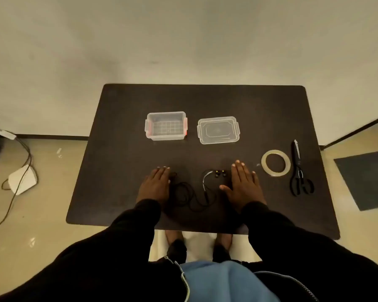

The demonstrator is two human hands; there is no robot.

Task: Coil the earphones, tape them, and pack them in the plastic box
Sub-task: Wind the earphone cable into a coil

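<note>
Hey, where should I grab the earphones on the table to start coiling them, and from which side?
Probably take the earphones at the two earbuds, the bunched end lying just left of the right hand, coming from above with that hand's thumb and forefinger. The cable trails in loose loops toward the left hand, which can gather the slack.

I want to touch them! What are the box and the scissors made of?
The box looks like clear, shiny plastic: the table shows through it, and its clips are red. The scissors seem to have black handles, probably plastic, and a pale blade, likely metal.
</note>
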